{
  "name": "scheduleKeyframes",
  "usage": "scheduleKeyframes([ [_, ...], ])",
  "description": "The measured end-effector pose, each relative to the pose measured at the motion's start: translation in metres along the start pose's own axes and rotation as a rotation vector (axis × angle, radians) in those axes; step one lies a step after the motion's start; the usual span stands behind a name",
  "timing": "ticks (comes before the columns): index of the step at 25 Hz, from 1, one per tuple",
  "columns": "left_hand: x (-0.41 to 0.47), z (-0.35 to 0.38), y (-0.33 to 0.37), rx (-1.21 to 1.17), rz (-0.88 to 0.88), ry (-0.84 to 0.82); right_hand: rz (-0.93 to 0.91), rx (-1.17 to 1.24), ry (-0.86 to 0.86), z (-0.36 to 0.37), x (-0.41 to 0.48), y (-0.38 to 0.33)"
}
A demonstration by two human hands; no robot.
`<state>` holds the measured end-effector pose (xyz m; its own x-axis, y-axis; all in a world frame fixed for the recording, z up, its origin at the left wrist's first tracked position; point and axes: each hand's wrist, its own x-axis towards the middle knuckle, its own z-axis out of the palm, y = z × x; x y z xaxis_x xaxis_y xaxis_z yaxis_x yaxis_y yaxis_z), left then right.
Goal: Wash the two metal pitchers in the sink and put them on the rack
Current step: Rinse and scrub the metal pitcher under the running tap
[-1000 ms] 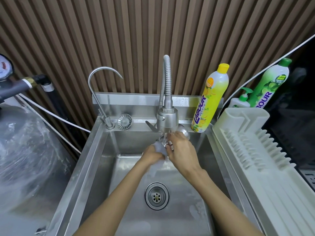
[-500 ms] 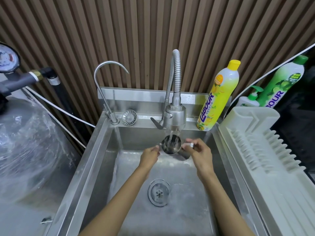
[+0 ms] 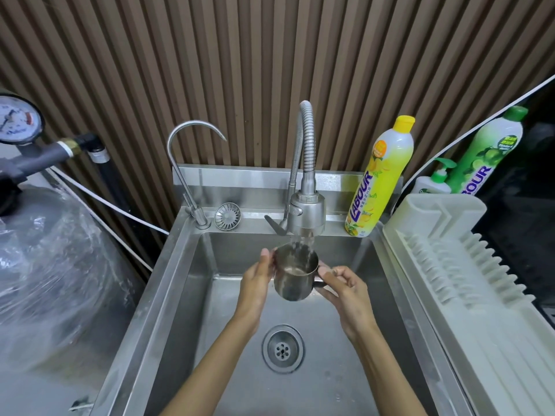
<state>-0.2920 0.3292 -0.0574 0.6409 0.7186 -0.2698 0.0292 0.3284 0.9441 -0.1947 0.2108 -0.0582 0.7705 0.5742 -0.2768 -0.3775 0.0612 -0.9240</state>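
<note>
Both hands hold a metal pitcher (image 3: 295, 273) under the running faucet (image 3: 306, 213) near the sink's (image 3: 192, 280) back edge: left hand (image 3: 255, 280) cupping its side, right hand (image 3: 348, 291) gripping the handle.

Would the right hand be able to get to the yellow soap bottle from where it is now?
Probably yes, but not freely: the right hand is gripping the pitcher by its handle, so it must let go first. The yellow bottle stands unblocked on the sink ledge, behind and to the right.

Bright, even light from above; soft glare streaks the stainless steel sink basin (image 3: 186, 295). Wide-angle lens bows the brown slatted wall (image 3: 120, 70) at the edges; falling water blurs.
</note>
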Motion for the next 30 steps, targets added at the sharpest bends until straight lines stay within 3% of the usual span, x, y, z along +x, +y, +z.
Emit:
scheduleKeyframes([
  [6,-0.004,-0.001,0.004,-0.02,0.084,0.05,-0.082,-0.165,-0.105,-0.003,0.002,-0.021],
  [10,-0.005,0.002,0.005,-0.017,0.107,-0.009,-0.148,-0.131,-0.08,-0.005,0.004,-0.028],
  [18,-0.005,0.007,0.01,-0.03,0.114,-0.002,-0.092,-0.021,-0.057,-0.007,-0.001,-0.023],
  [30,-0.009,0.004,0.018,-0.008,0.098,0.001,-0.105,-0.05,-0.046,-0.002,0.005,-0.028],
])
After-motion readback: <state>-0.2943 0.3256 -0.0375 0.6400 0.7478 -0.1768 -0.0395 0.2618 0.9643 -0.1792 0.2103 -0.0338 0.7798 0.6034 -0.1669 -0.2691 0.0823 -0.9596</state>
